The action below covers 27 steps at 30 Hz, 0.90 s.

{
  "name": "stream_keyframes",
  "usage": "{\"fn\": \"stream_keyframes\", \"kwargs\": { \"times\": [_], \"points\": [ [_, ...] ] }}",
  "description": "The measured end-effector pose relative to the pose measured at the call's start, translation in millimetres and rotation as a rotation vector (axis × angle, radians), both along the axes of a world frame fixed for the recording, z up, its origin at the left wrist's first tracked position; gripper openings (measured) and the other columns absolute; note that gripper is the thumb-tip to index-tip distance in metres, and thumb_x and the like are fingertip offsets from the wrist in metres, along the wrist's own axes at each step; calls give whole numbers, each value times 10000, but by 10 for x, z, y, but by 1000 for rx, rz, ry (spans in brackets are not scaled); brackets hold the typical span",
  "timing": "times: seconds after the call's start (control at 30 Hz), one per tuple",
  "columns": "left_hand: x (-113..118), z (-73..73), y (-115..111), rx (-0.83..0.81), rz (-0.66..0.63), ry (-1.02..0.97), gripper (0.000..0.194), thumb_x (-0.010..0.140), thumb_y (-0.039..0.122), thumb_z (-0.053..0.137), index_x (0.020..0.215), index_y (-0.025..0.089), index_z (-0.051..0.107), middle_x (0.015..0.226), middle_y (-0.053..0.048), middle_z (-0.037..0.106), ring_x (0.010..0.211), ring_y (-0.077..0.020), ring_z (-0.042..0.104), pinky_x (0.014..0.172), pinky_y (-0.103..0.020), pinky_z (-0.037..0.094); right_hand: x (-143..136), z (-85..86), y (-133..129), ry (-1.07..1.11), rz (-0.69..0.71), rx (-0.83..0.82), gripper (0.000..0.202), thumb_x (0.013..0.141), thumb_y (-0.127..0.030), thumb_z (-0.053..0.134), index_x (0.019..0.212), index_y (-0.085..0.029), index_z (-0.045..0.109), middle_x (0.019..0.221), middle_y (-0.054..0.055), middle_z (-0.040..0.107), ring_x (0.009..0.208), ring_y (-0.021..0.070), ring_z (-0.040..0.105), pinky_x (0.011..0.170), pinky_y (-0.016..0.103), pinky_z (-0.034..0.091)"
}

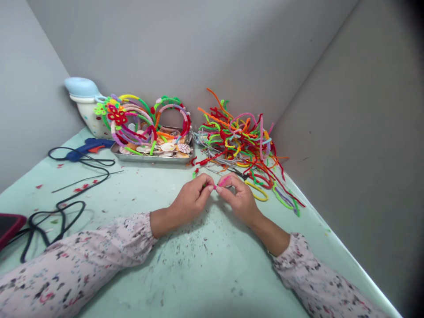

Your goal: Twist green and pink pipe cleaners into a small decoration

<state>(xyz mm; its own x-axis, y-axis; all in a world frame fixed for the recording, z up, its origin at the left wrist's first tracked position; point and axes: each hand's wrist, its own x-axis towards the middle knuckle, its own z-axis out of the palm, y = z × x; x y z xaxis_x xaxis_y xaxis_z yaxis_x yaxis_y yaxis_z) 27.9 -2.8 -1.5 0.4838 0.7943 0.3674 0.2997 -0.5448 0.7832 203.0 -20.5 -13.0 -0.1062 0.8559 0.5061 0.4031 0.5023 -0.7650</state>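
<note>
Over the middle of the pale green table (pixel 172 282), my two hands meet fingertip to fingertip. A small pink piece of pipe cleaner (pixel 215 187) shows between them. My left hand (pixel 192 196) pinches its left end between thumb and forefinger. The other end is pinched by my right hand (pixel 239 196), whose forefinger has a pink strand along it. Most of the piece is hidden by the fingers. Just behind my hands lie scissors (pixel 258 184) with red and yellow handles, partly under loose pipe cleaners.
Behind stands a metal tray (pixel 152 158) of seashells with fuzzy headbands (pixel 132 119) on it. A tangle of coloured pipe cleaners (pixel 238 137) lies to its right. At left are a blue glue gun (pixel 88 148), its black cord (pixel 106 176), a white container (pixel 91 112) and a red-edged device (pixel 11 227).
</note>
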Motion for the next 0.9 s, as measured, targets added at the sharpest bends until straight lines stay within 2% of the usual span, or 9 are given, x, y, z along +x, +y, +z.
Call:
{"fn": "stream_keyframes", "kwargs": {
  "times": [0.17, 0.33, 0.9],
  "points": [
    [-4, -8, 13, -5, 6, 23, 117, 909, 212, 418, 878, 165, 521, 747, 18, 519, 696, -124, 470, 663, -252, 362, 9, -8, 12, 18, 34, -61, 150, 826, -297, 620, 716, -210, 567, 773, -6, 545, 795, 162, 526, 781, 325, 425],
    [-10, 10, 5, -9, -3, 6, 119, 917, 220, 413, 873, 166, 509, 726, 28, 497, 676, -117, 454, 644, -243, 352, 12, 22, -6, 12, 25, -60, 134, 855, -312, 569, 767, -211, 577, 807, 10, 550, 811, 170, 520, 783, 325, 415],
    [3, 8, -7, 7, -10, 39, 123, 906, 220, 405, 879, 170, 514, 762, 8, 541, 695, -131, 481, 658, -254, 371, 17, 21, 1, -2, 31, -109, 212, 885, -307, 507, 711, -201, 563, 769, 3, 531, 751, 157, 499, 741, 314, 406]
  ]
}}
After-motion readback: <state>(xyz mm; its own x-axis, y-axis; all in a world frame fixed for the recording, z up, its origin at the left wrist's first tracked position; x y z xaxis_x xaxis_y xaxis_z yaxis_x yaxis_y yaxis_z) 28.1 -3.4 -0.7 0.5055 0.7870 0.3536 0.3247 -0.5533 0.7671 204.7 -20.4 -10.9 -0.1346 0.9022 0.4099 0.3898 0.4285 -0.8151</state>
